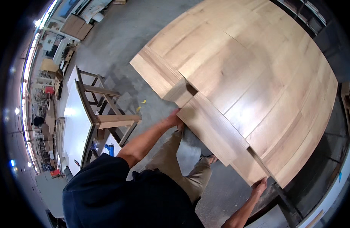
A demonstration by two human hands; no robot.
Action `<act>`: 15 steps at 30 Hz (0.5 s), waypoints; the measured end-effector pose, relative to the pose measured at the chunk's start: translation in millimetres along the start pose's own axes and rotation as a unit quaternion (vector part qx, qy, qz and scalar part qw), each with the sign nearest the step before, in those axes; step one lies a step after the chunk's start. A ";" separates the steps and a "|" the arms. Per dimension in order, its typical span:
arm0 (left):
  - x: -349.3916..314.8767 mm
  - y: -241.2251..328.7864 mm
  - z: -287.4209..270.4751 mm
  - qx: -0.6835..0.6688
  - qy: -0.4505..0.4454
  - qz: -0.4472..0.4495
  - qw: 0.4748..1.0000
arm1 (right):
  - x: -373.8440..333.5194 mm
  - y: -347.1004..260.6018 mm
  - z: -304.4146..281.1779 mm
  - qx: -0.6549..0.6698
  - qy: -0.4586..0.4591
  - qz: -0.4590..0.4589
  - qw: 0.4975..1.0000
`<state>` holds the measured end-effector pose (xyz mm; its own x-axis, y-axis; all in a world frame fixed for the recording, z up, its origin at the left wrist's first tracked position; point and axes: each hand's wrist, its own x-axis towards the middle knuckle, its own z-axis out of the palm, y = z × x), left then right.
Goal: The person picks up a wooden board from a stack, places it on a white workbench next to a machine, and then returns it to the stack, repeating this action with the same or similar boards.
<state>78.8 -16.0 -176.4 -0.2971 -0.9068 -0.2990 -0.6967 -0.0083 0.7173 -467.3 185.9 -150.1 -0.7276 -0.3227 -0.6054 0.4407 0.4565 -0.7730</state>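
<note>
A big stack-like surface of light wood planks (235, 72) fills the right half of the view. Along its near edge lies a loose light wood plank (213, 127), with dark gaps between it and the planks behind. My left hand (174, 118) grips this plank at its left end, its fingers partly hidden under the edge. At the right, my right hand (260, 186) has its fingers curled on the near corner of a plank section (249, 167) that extends beyond the loose plank. Another plank (156, 70) lies along the edge farther left.
To my left stands a white-topped table (74, 117) with a wooden frame, a blue tool (109, 149) by its legs. Small yellow scraps (140, 106) lie on the grey floor (118, 53). A long white-edged board (334, 186) runs along the lower right.
</note>
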 end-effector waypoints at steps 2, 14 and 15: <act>3.7 0.4 0.1 0.021 0.010 0.009 1.000 | -4.6 -6.0 -8.5 -0.042 -0.047 -0.018 0.998; -4.9 14.8 0.0 -0.319 0.042 -0.087 0.943 | 16.8 4.8 -11.7 -0.018 -0.014 0.033 0.999; -7.1 14.6 -3.8 -0.253 0.070 -0.025 0.965 | 7.2 -0.5 -3.7 -0.081 -0.004 0.020 0.997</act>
<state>73.3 -11.3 -161.4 -0.1562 -0.9477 -0.2782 -0.2896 -0.2253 0.9302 -474.7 186.4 -153.4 -0.7073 -0.3080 -0.6363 0.3774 0.5966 -0.7083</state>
